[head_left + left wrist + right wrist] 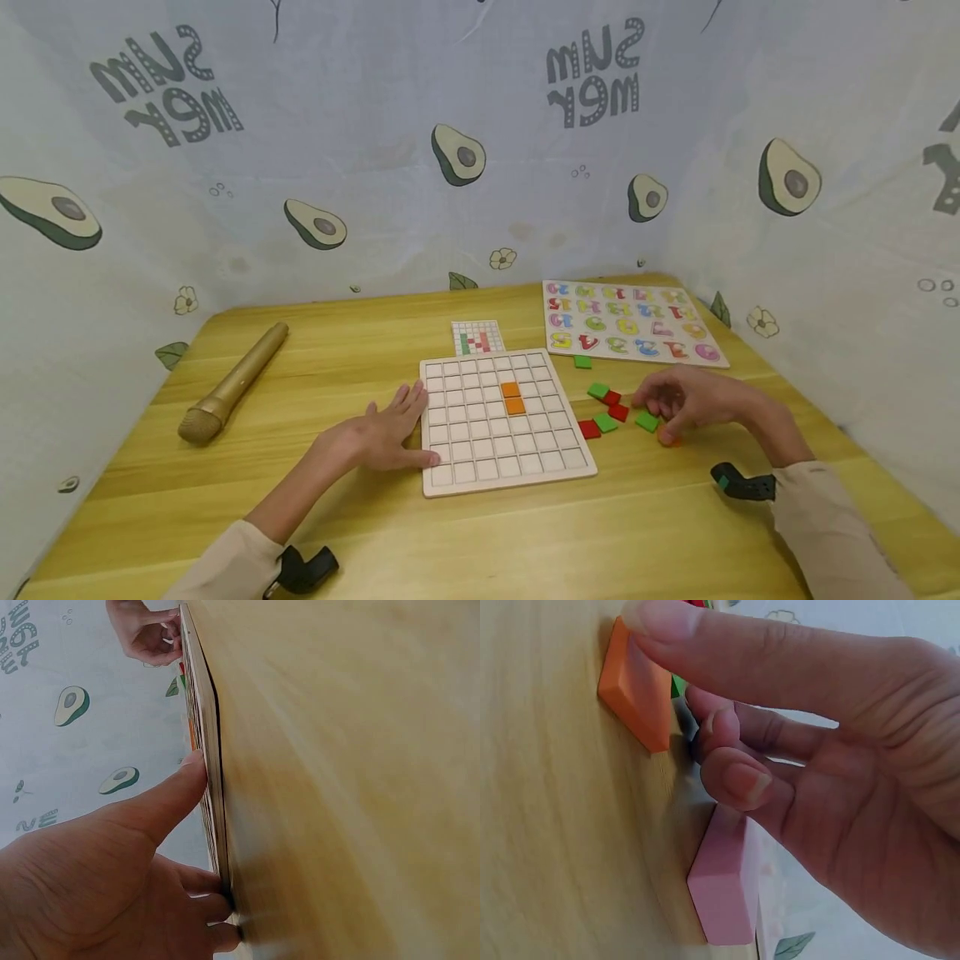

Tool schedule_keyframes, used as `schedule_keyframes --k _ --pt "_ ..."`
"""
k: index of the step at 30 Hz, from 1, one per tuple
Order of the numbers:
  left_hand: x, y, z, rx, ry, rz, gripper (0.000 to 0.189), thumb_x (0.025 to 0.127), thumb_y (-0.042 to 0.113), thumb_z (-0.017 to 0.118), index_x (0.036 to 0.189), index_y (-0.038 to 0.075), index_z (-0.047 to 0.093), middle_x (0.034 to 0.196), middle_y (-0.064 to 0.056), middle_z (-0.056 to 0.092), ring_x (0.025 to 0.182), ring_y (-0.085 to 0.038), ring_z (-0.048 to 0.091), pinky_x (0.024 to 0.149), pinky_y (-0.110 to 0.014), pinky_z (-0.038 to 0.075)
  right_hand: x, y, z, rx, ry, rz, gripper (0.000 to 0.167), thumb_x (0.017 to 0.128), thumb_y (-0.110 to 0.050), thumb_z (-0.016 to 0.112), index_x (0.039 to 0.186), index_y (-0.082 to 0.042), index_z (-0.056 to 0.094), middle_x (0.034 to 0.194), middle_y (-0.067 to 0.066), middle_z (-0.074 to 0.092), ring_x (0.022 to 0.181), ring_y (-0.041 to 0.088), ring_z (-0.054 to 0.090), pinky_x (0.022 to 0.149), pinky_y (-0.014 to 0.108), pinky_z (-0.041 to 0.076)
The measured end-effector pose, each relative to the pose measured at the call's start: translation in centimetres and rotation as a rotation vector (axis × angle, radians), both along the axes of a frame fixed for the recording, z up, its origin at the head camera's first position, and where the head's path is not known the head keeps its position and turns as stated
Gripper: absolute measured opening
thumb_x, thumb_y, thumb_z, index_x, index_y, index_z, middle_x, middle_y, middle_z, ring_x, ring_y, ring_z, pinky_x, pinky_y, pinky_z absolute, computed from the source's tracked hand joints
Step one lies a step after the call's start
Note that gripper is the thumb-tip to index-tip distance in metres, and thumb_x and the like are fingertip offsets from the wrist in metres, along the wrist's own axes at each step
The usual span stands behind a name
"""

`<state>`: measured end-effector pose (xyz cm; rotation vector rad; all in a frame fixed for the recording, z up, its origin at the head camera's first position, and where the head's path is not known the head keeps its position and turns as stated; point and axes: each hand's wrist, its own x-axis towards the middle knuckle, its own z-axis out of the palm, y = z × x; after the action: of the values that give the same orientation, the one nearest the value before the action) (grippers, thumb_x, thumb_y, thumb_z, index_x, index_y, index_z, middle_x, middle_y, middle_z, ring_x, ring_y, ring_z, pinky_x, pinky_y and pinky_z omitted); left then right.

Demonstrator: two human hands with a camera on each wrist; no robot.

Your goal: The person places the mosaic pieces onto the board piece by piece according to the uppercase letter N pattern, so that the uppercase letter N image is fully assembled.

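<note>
My left hand (382, 433) is spread against the left edge of a white wooden grid board (450, 479), its thumb on the near part of the rim. Two orange tiles (514, 406) sit one above the other in the grid. Right of the board, my right hand (701, 400) hovers low over loose tiles. Its thumb touches an orange tile (641, 694) lying on the table, while the other fingers curl loosely inward. A pink tile (724, 889) stands close under those fingers in the right wrist view. A green tile (647, 421) lies between thumb and index finger.
Several red (589, 429) and green tiles (582, 362) lie between board and right hand. A small pattern card (487, 327) is behind the board. A number puzzle board (622, 321) lies at the back right, a gold microphone (232, 379) at the left.
</note>
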<state>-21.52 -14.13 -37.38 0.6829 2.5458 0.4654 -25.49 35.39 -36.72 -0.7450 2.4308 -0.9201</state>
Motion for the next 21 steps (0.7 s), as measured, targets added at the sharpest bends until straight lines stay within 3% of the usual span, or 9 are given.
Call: schedule_keyframes --k 9,21 --pt "0.0 0.0 0.0 0.006 -0.005 0.001 0.105 0.105 0.05 0.069 0.172 -0.002 0.007 0.18 -0.02 -0.005 0.167 -0.039 -0.001 0.126 -0.075 0.006 -0.7 -0.5 -0.2 0.036 0.054 -0.016 0.037 0.086 -0.014 0.093 0.113 -0.001 0.071 0.09 0.004 0.062 0.079 0.017 0.056 0.07 0.026 0.048" --pt "-0.1 -0.1 -0.1 0.001 -0.003 -0.005 0.104 0.106 0.05 0.068 0.172 -0.003 0.007 0.18 -0.02 -0.005 0.167 -0.038 -0.001 0.126 -0.075 0.006 -2.5 -3.6 0.1 0.173 0.209 -0.066 0.019 0.09 -0.02 0.09 0.096 -0.01 0.075 0.084 -0.004 0.065 0.079 0.014 0.058 0.071 0.026 0.051"
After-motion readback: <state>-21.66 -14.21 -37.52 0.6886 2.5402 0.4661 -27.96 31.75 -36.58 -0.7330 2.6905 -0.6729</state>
